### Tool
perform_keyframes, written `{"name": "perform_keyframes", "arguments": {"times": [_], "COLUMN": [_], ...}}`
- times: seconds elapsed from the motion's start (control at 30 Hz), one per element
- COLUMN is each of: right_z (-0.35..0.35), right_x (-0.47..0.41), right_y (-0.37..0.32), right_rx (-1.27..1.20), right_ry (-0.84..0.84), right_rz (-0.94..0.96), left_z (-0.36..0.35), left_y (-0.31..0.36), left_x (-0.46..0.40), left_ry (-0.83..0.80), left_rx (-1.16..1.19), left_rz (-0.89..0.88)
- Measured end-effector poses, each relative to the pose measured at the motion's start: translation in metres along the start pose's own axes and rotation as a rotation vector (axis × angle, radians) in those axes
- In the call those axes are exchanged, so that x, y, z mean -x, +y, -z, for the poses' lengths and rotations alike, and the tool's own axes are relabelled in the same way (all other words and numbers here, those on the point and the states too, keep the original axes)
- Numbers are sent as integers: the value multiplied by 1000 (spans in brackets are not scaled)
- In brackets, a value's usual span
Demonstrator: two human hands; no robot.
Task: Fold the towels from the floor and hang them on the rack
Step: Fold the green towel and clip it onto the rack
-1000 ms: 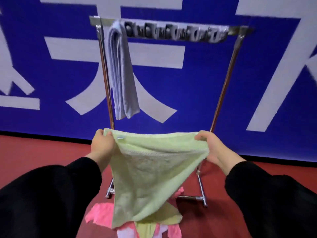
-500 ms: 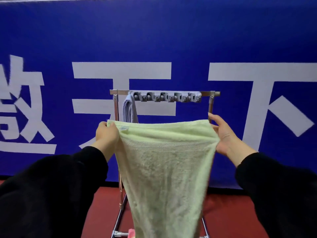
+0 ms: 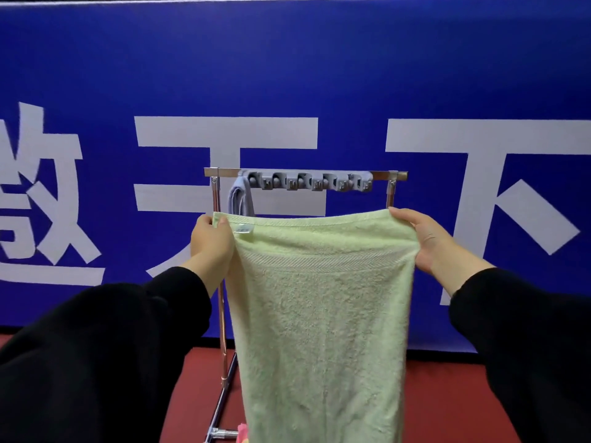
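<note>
You have two towels in plain sight: one green towel (image 3: 323, 314), hanging full length in front of the rack (image 3: 220, 238), and one grey towel (image 3: 240, 199), draped over the rack's top bar at its left end. There is one rack. On its top bar, right of the grey towel, sits one grey strip of clips (image 3: 311, 181); the clips are too small to count surely. At the rack's foot, one scrap of pink cloth (image 3: 242, 433) peeks out. You see two hands, a left hand (image 3: 212, 243) and a right hand (image 3: 428, 243).
</note>
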State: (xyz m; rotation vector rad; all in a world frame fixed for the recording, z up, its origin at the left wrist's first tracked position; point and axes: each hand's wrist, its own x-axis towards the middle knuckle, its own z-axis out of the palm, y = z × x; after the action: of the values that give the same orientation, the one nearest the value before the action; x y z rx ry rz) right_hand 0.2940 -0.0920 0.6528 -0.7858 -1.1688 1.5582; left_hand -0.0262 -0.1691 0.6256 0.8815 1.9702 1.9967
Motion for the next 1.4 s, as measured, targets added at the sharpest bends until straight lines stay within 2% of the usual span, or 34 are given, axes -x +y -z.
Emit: {"name": "perform_keyframes", "arguments": {"times": [0.13,0.3,0.43,0.57,0.67,0.8,0.9,1.07,1.2,1.4], "right_z": [10,39,30,26,20,17,20,24,13,8], "right_x": [-16,-68,-74,-84,-87,-87,-79,-74,-74,-75], "right_y": [38,112,161,227,276,330,358,364,364,349], "right_rx": [4,96,281,198,72,-21,-113,-127,96,470], "right_ry": [87,468,545,644,718,711,644,532,486,323], "right_rz": [-89,-164,-135,-204,-259,-299,-376,-447,-336,-136], "left_z": [-9,-29,-54,-82,-101,-118,-125,-134,-144,-153], "left_y": [-29,-87,-132,-176,-219,-264,-284,-301,-304,-296], "left_x": [7,2,5,25,42,64,79,92,90,85], "left_ry": [-36,-85,-72,17,20,-13,-59,-142,-253,-338], "left_rx": [-31,-127,-111,-68,-53,-31,37,71,131,174], "left_rz": [12,100,182,354,437,522,570,579,632,578]}}
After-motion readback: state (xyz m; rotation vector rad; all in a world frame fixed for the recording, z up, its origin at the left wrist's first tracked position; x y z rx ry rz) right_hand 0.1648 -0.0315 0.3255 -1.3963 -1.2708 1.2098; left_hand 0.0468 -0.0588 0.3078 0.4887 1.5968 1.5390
